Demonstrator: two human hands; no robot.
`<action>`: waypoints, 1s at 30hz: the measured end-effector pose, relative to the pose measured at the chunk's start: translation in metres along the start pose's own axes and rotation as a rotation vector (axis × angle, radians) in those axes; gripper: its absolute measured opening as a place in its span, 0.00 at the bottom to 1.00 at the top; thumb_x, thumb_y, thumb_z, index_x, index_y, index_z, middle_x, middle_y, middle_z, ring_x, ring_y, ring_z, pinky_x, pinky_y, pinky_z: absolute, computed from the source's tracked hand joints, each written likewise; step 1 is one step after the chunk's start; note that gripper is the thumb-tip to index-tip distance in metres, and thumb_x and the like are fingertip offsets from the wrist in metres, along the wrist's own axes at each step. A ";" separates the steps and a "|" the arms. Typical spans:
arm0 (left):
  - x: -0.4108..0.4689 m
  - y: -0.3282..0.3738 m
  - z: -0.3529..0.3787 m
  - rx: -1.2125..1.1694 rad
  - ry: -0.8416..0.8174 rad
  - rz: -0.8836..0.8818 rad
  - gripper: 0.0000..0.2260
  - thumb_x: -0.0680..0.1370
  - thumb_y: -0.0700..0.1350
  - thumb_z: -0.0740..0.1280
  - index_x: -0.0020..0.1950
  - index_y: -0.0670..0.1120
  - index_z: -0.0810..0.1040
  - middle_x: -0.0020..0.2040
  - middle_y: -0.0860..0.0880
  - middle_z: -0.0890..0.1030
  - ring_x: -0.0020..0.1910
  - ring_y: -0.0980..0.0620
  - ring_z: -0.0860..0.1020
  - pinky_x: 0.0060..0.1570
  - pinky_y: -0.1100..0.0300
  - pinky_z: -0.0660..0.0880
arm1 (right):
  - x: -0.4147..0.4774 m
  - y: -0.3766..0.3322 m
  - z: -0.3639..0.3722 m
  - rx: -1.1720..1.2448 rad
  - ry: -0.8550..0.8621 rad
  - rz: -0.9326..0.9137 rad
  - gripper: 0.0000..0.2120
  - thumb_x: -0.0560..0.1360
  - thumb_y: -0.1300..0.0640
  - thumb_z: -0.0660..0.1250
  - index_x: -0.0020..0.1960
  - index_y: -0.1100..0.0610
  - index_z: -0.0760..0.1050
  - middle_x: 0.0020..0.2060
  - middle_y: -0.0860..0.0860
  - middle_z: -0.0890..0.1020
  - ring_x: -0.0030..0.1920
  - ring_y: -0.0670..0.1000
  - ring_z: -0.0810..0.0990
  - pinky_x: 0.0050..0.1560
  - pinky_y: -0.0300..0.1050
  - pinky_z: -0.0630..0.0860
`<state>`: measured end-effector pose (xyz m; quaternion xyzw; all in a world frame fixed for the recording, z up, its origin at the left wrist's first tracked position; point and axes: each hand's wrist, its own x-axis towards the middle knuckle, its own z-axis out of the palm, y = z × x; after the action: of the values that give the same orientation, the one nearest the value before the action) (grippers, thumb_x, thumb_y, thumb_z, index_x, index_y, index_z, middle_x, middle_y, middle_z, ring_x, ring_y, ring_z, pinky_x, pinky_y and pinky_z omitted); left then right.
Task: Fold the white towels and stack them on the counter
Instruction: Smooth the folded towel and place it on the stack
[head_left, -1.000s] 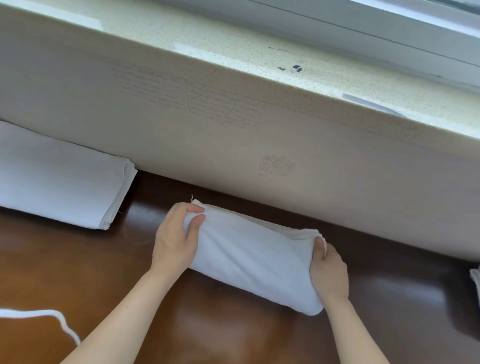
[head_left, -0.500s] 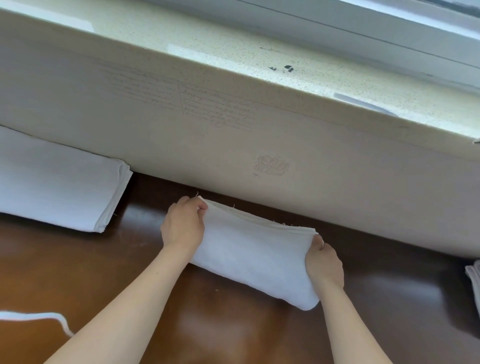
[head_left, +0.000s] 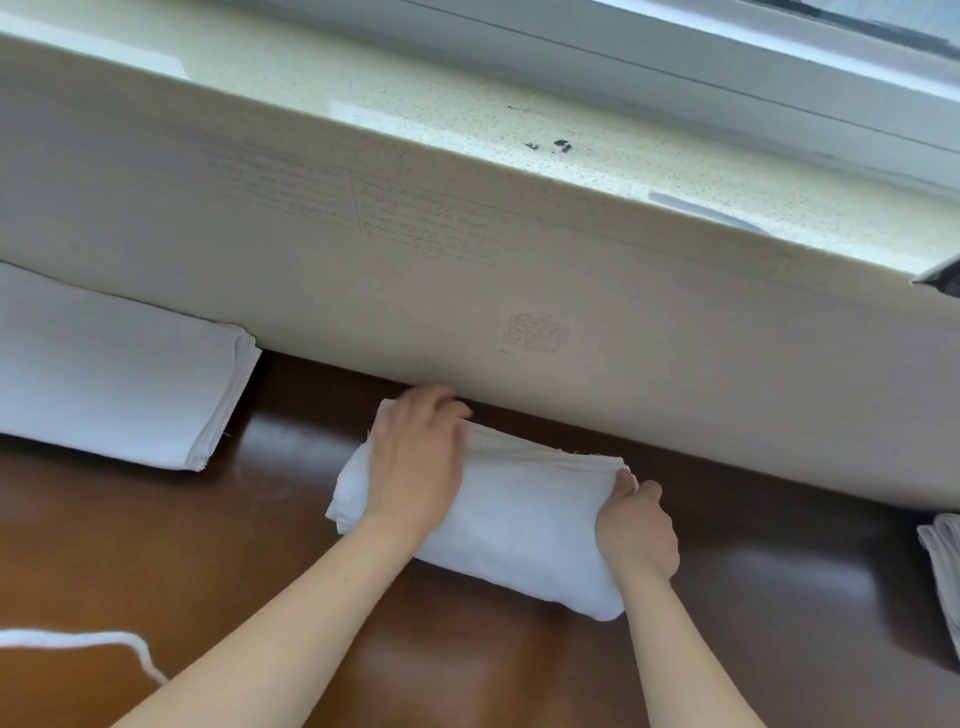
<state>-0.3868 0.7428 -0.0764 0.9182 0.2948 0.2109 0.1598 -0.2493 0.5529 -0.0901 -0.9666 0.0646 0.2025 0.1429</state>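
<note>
1. The folded towel (head_left: 519, 525) lies on the desk (head_left: 260, 545) near its far edge. Its long axis runs left to right, with the right end slanting toward the near edge.
2. The left hand (head_left: 415, 467) rests palm-down on the towel's left part, fingers fairly straight and pressing, not gripping.
3. The right hand (head_left: 636, 530) grips the right end, fingers curled round its far corner.
4. The stack of folded towels (head_left: 104, 379) sits well apart at the far left, on the left hand's side, so the carry probably goes leftward.

Towel stack (head_left: 114, 384) and far-right cloth (head_left: 943, 564), both partly out of view.
</note>
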 end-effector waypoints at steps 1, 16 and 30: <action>-0.008 0.011 0.003 -0.053 -0.093 0.096 0.11 0.79 0.47 0.61 0.55 0.48 0.82 0.62 0.47 0.79 0.64 0.47 0.72 0.63 0.51 0.65 | 0.000 -0.001 -0.001 -0.002 -0.012 0.011 0.25 0.83 0.41 0.42 0.62 0.59 0.65 0.54 0.61 0.80 0.55 0.64 0.77 0.47 0.52 0.68; 0.034 0.007 0.034 0.240 -0.839 0.186 0.32 0.78 0.70 0.47 0.79 0.59 0.55 0.74 0.52 0.64 0.75 0.49 0.57 0.75 0.48 0.47 | 0.005 0.014 0.007 0.275 -0.094 -0.051 0.24 0.82 0.40 0.45 0.58 0.59 0.66 0.51 0.59 0.78 0.47 0.59 0.73 0.47 0.51 0.69; 0.032 -0.003 0.023 0.276 -0.718 0.217 0.37 0.68 0.79 0.43 0.55 0.53 0.74 0.46 0.56 0.72 0.51 0.52 0.71 0.58 0.55 0.63 | -0.009 0.021 -0.007 0.623 -0.262 -0.129 0.21 0.76 0.35 0.62 0.55 0.52 0.69 0.48 0.50 0.81 0.47 0.50 0.81 0.47 0.51 0.78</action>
<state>-0.3530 0.7609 -0.0881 0.9722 0.1470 -0.1491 0.1047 -0.2589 0.5311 -0.0853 -0.8444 0.0429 0.2862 0.4508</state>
